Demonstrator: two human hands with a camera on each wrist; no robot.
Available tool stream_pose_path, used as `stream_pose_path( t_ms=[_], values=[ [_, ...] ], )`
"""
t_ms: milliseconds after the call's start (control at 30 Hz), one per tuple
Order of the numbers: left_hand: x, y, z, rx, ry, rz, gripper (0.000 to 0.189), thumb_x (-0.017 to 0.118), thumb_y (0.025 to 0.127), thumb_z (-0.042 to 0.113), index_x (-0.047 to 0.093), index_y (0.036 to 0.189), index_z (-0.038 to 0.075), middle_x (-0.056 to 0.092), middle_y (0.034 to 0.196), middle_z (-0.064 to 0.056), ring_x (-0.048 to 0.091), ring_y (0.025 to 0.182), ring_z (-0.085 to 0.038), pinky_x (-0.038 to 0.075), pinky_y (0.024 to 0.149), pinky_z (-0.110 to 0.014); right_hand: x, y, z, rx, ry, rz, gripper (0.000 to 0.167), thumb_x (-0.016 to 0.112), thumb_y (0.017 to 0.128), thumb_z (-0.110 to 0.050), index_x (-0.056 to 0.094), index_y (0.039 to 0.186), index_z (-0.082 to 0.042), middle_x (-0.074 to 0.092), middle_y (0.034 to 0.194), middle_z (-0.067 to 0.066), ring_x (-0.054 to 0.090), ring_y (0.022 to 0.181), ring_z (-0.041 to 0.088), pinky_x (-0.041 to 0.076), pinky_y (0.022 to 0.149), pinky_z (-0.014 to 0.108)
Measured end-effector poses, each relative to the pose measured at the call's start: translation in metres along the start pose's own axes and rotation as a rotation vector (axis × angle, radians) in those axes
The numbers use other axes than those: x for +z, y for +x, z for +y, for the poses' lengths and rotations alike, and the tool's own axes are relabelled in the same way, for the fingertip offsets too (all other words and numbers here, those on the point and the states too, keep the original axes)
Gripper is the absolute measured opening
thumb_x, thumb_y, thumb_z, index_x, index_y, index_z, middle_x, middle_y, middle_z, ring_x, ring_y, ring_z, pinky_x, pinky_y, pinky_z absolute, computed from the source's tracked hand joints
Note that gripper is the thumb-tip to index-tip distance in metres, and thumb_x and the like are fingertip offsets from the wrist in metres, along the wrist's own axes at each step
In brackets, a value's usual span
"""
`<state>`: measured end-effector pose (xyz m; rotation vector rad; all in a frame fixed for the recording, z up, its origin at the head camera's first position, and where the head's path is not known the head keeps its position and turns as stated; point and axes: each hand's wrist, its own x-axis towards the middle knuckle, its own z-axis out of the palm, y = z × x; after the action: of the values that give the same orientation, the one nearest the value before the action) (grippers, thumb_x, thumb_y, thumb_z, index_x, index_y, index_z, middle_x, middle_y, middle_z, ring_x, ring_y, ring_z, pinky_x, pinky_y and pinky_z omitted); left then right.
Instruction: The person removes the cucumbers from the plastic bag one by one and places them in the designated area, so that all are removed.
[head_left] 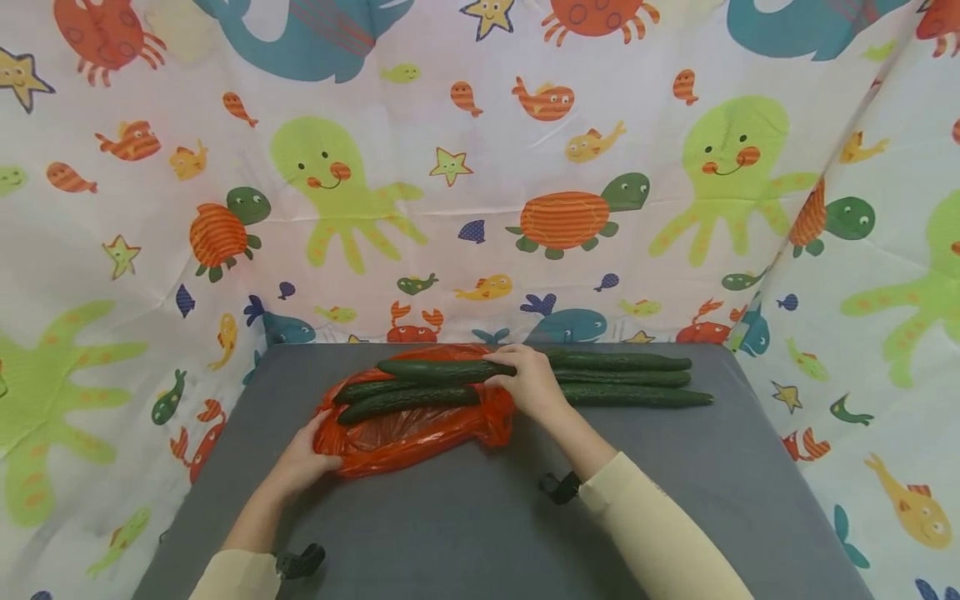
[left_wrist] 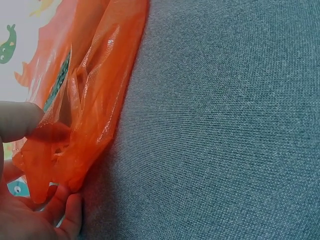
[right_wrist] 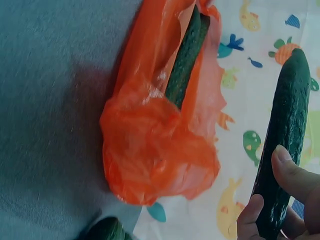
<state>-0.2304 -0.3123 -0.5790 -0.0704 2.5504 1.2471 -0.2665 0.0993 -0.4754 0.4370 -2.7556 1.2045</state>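
Observation:
An orange-red plastic bag (head_left: pixel 420 450) lies on the grey table with its opening upward. Inside it are two dark green cucumbers (head_left: pixel 408 402). My left hand (head_left: pixel 303 460) pinches the bag's left end between thumb and fingers, as the left wrist view shows up close. With my right hand (head_left: pixel 534 385) I grip another cucumber (right_wrist: pixel 287 115), thumb on one side and fingers round the other. In the head view it lies level over the bag's back edge, and its right end is hidden by the hand. Several cucumbers (head_left: pixel 637 395) stretch side by side to the right.
The grey table (head_left: pixel 465 533) ends at a patterned cloth (head_left: pixel 480 275) with sea animals, which stands behind and on both sides. Dark straps (head_left: pixel 558 487) sit at the wrists. The tip of a cucumber (right_wrist: pixel 107 230) shows low in the right wrist view.

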Motion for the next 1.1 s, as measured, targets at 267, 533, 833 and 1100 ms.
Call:
stream_pose_path(
  t_ms=[267,533,833,1100],
  values=[
    [0.001,0.000,0.003,-0.017,-0.004,-0.002,0.102,0.077,0.079,0.014,0.017,0.162,0.015,0.022,0.158,-0.030,0.032,0.137,-0.049,0.030,0.110,-0.071,-0.023,-0.011,0.018,0.012,-0.033,0.022,0.041,0.080,0.085,-0.019,0.073,0.126,-0.017,0.066,0.127,0.007,0.061,0.121,0.030,0.054,0.097,0.047],
    [0.001,-0.001,0.005,-0.018,0.001,-0.015,0.103,0.077,0.080,0.015,0.015,0.162,0.015,0.020,0.159,-0.031,0.030,0.138,-0.050,0.029,0.111,-0.071,-0.038,-0.023,0.038,0.012,-0.066,0.029,0.041,0.080,0.084,-0.016,0.074,0.125,-0.017,0.068,0.123,0.007,0.062,0.117,0.030,0.054,0.095,0.048],
    [0.001,-0.001,0.002,-0.021,0.014,-0.015,0.104,0.077,0.079,0.016,0.015,0.162,0.013,0.020,0.158,-0.032,0.031,0.136,-0.051,0.030,0.110,-0.071,-0.051,-0.042,0.060,0.025,-0.054,0.043,0.042,0.081,0.083,-0.015,0.074,0.125,-0.018,0.068,0.125,0.006,0.062,0.118,0.031,0.055,0.092,0.049],
    [0.002,-0.001,0.003,-0.003,-0.019,-0.021,0.103,0.077,0.080,0.014,0.015,0.162,0.012,0.019,0.159,-0.031,0.031,0.137,-0.050,0.030,0.112,-0.069,-0.067,-0.061,0.088,-0.003,-0.093,0.098,0.042,0.081,0.082,-0.009,0.073,0.124,-0.012,0.068,0.123,0.008,0.062,0.117,0.033,0.056,0.086,0.048]
  ],
)
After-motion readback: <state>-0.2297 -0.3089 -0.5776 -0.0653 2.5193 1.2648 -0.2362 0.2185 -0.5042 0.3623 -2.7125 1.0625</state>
